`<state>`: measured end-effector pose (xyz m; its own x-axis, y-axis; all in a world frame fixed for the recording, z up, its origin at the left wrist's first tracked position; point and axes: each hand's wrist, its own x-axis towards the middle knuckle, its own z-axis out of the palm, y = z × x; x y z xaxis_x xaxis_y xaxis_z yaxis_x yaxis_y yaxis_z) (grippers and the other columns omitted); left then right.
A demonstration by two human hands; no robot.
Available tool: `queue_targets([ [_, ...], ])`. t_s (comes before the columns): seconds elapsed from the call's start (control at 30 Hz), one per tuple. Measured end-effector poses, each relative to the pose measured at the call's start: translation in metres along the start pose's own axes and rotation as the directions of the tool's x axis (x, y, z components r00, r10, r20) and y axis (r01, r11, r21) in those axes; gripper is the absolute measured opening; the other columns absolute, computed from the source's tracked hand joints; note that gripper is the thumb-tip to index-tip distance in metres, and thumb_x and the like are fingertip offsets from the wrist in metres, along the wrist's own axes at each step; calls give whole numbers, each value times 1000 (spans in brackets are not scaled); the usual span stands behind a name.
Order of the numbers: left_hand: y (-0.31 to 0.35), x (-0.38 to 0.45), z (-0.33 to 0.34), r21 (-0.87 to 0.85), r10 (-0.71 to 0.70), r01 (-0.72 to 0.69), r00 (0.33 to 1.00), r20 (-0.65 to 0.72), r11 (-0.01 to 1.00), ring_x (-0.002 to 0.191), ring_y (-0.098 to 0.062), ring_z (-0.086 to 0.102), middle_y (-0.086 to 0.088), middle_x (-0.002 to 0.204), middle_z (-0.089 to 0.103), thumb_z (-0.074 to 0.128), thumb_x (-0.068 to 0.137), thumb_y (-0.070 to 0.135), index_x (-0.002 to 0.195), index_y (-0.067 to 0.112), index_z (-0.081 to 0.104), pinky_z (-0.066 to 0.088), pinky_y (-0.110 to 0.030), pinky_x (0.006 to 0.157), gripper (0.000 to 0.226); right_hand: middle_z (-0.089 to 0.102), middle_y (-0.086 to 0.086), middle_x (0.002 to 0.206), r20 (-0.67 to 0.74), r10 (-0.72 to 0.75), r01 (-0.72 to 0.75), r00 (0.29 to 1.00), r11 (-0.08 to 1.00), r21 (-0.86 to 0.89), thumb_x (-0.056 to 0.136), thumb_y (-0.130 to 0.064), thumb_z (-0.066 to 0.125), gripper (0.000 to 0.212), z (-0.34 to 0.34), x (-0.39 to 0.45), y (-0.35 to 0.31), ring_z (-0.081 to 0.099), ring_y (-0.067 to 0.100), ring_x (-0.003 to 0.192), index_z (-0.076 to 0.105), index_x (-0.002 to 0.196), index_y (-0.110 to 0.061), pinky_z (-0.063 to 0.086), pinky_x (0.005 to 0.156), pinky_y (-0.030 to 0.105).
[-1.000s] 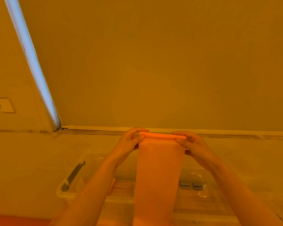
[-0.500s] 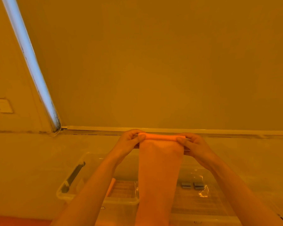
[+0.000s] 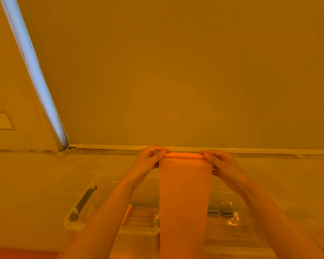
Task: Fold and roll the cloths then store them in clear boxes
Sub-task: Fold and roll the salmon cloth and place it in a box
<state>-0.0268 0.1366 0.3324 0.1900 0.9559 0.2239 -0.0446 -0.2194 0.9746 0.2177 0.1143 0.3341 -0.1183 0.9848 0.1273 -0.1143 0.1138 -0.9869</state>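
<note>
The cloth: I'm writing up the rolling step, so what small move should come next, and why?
Probably another turn of the roll. Both the left hand and right hand pinch the cloth at its rolled top edge, while most of it hangs unrolled over the clear box.
</note>
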Motion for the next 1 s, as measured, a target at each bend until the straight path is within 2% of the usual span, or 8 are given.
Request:
queue_targets([
  [0.17,-2,0,-3,35,-12,12,1000,9,999,78,-10,66,2,84,70,58,90,12,105,23,67,52,-22,68,20,66,5,100,3,25,-25,1000,1000,9,87,-8,58,30,-2,3,3,64,22,92,62,116,-16,54,81,38],
  [0.3,-5,0,-5,101,-58,57,998,9,993,86,-18,65,-6,95,69,59,90,17,98,18,69,53,-28,74,13,70,8,95,36,40,-39,999,999,-31,89,-9,56,18,-5,2,6,65,21,89,66,105,-9,56,76,33],
  [0.43,-5,-2,-3,117,-59,57,998,12,991,77,-19,65,-9,89,69,58,91,19,97,19,69,53,-30,66,13,69,6,80,31,35,-32,999,997,-72,92,-14,54,16,-4,1,7,66,15,70,65,102,-8,55,60,26],
  [0.5,-4,-3,-1,93,-45,44,999,9,995,74,-18,64,-7,87,69,58,91,17,97,20,69,52,-27,61,13,69,4,78,38,31,-29,999,997,-65,92,-15,55,15,-5,0,7,66,13,68,64,104,-11,53,58,24],
  [0.67,-3,-3,-1,20,-38,38,999,5,999,88,-19,65,-5,97,69,62,87,13,102,21,70,54,-31,75,19,68,4,89,33,31,-31,999,1000,4,89,-8,57,21,-5,2,7,64,16,78,65,107,-16,54,65,29],
  [0.8,0,-3,1,41,-22,22,1000,-14,999,82,-11,64,2,90,68,62,87,16,97,18,70,53,-26,70,12,67,3,89,-12,16,-16,1000,1000,1,91,-20,54,18,-1,2,6,62,15,80,68,102,-15,52,71,32],
  [0.93,-2,-1,0,62,-20,21,1000,-23,998,80,-13,66,-1,88,71,63,87,13,108,20,65,53,-25,70,22,68,7,95,-22,4,-4,1000,1000,2,89,-13,58,22,-3,2,7,64,18,82,66,109,-16,56,70,30],
  [1.0,-2,-1,-1,72,-39,41,999,-25,997,86,-15,67,-3,94,72,65,85,13,106,20,66,52,-26,73,22,70,7,96,-12,20,-20,1000,1000,7,88,-11,59,25,-4,2,7,66,18,85,64,112,-14,57,72,31],
])
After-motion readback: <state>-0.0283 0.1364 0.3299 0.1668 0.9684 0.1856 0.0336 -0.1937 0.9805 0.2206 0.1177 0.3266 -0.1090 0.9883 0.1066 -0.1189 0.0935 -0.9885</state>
